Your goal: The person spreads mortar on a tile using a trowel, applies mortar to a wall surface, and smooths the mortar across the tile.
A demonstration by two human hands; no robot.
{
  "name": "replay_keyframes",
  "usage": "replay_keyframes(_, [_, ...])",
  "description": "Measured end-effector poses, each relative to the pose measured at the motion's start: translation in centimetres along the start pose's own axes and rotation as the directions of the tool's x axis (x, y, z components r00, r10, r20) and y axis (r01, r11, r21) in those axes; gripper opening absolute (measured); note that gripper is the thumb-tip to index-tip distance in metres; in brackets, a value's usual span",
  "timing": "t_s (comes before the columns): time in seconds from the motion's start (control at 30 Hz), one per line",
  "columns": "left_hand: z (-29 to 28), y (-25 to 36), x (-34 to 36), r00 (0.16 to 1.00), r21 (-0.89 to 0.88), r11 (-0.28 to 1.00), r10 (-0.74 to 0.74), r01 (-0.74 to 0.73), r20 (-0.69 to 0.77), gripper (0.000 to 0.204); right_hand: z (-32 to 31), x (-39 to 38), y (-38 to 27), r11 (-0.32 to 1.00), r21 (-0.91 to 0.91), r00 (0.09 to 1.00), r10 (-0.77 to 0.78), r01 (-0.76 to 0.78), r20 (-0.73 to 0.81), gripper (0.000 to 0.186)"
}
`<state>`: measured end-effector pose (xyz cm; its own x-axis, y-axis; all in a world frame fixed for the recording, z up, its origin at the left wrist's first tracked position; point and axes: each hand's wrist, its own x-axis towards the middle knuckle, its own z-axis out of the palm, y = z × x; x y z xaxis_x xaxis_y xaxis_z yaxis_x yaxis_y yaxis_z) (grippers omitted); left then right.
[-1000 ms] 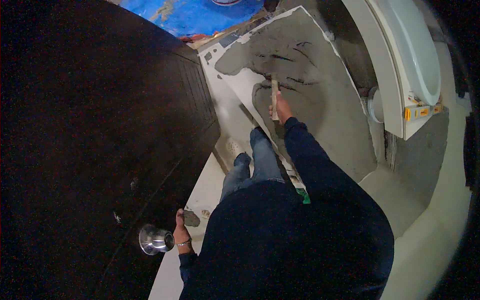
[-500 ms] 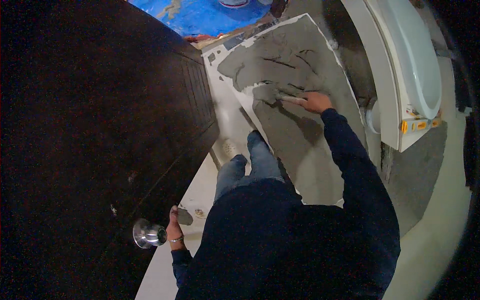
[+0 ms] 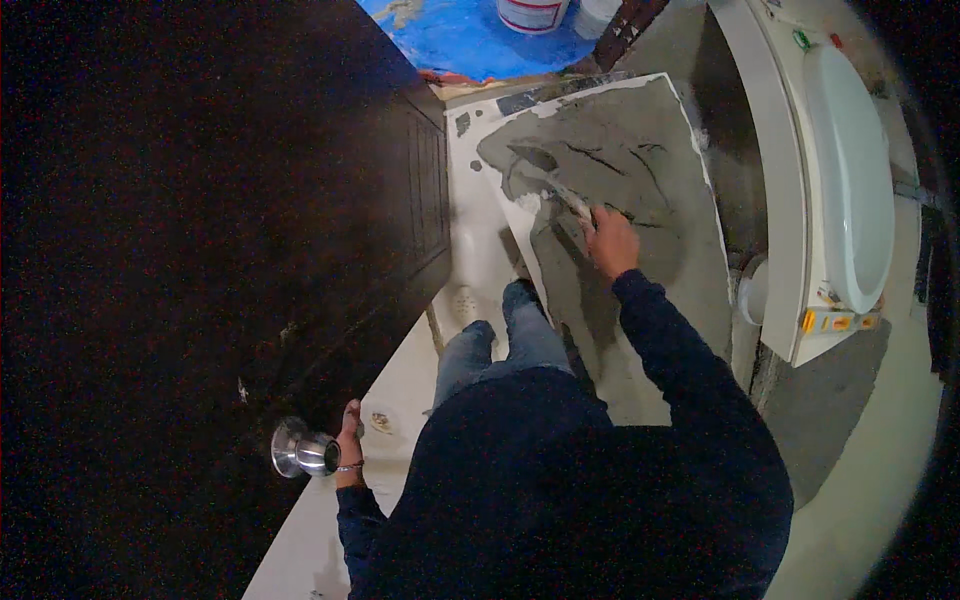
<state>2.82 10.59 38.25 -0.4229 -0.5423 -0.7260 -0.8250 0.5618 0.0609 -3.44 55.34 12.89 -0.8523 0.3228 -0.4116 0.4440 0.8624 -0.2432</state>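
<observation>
My right hand [image 3: 612, 243] is closed around the handle of a trowel [image 3: 572, 200], whose blade lies against wet grey mortar [image 3: 640, 150]. The mortar covers a broad panel with white edges, and a few ridges and grooves mark it. A bare white patch shows beside the trowel. Low on the left, my left hand [image 3: 350, 440] is beside a shiny metal doorknob [image 3: 305, 450] at the edge of a dark door [image 3: 200, 260]. One digit points up; the other fingers are mostly hidden, so what they grip, if anything, does not show.
A white tub [image 3: 477, 240] runs between door and mortar, near my legs. Beyond lies a blue sheet [image 3: 470, 45] bearing a white bucket [image 3: 533, 14]. At right stand a white basin [image 3: 850, 190] and a yellow level [image 3: 838, 322].
The trowel has swung so its blade points up and left, and my right hand has moved slightly nearer. A grey patch beside my left hand no longer shows. The whole view has shifted.
</observation>
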Motion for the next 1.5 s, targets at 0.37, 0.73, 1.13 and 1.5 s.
replay_keyframes(0.37, [-0.3,-2.0,0.3,0.994,-0.145,0.988,0.059,-0.046,0.091,0.054,6.1,5.8,-2.8,0.975,-0.064,0.973,-0.203,0.211,0.108,0.025])
replay_keyframes(0.73, [1.2,-10.9,4.8,0.99,-0.27,0.958,0.122,-0.097,0.078,0.048,3.1,4.7,-5.9,0.995,0.089,0.973,0.027,-0.048,0.23,0.034])
replay_keyframes(1.13, [0.4,-5.2,0.1,0.996,-0.27,0.962,-0.009,0.031,0.085,0.054,2.2,8.6,0.2,0.969,0.187,0.974,0.128,-0.163,0.186,0.036])
replay_keyframes(1.5, [1.4,-10.2,2.6,0.991,-0.063,0.995,0.07,-0.078,-0.117,0.047,6.1,12.2,6.2,0.966,0.197,0.986,0.166,-0.166,0.015,0.032])
